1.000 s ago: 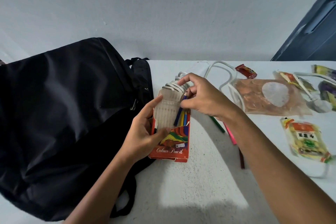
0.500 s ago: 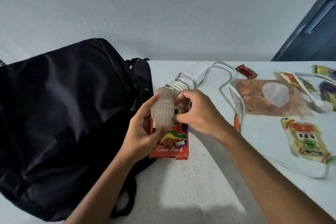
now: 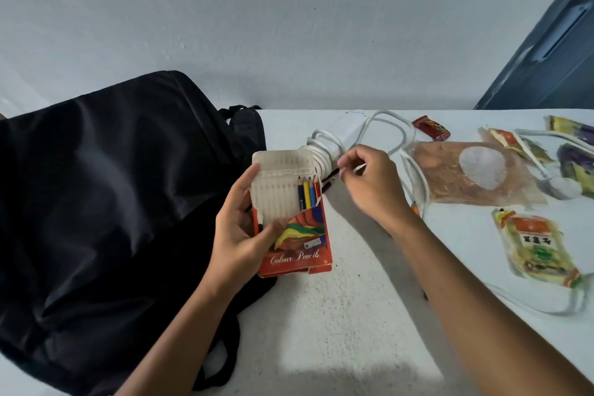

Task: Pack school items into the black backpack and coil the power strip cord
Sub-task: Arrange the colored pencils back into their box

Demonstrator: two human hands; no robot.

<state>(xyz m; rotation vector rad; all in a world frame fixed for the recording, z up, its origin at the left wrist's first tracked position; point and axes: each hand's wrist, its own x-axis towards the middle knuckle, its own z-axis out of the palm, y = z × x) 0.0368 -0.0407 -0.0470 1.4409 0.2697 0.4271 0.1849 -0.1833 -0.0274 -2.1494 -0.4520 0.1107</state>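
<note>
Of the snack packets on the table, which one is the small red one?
The red packet at the far edge, beside the white cord. It is small and dark red; the others are larger, yellow, purple or brown.

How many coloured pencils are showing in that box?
3: blue, yellow and light blue, side by side at the right of the pencil box. More may be hidden.

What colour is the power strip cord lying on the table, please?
White; the power strip cord shows best in the head view.
</note>
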